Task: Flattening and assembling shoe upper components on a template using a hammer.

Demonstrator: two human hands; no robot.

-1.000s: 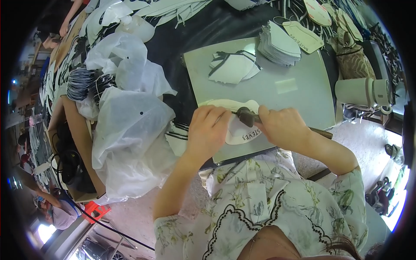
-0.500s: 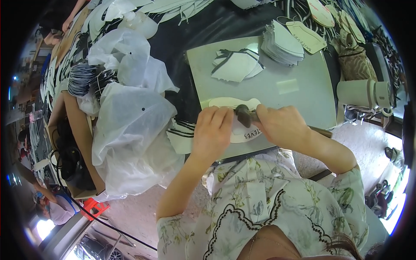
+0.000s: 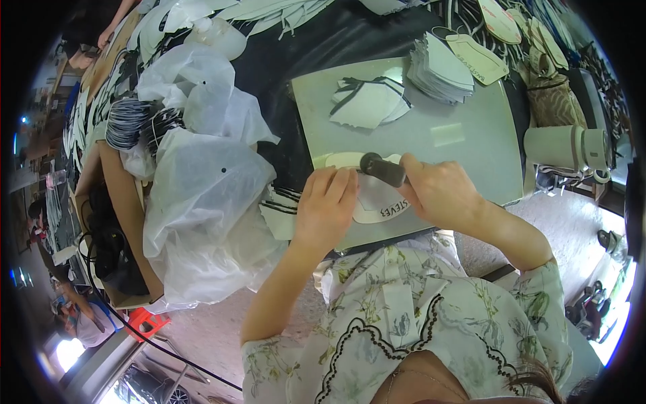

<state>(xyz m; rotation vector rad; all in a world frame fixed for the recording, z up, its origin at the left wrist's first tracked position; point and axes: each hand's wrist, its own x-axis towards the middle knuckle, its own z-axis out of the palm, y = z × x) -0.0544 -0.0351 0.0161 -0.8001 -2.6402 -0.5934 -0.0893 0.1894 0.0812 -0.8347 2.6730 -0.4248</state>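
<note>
We see the left hand (image 3: 328,210) lying flat, fingers (image 3: 336,185) pressed together, on a white insole-shaped piece (image 3: 377,202) that rests on the grey board (image 3: 471,141) near its front edge. The right hand (image 3: 441,192) has its fingers wrapped around a dark cylindrical tool (image 3: 383,168), held over the piece's far end. Farther back on the board: a loose heap of white cut pieces (image 3: 369,102) and a neat stack (image 3: 441,67). Clear plastic bags (image 3: 202,195) lie on the table to the left.
</note>
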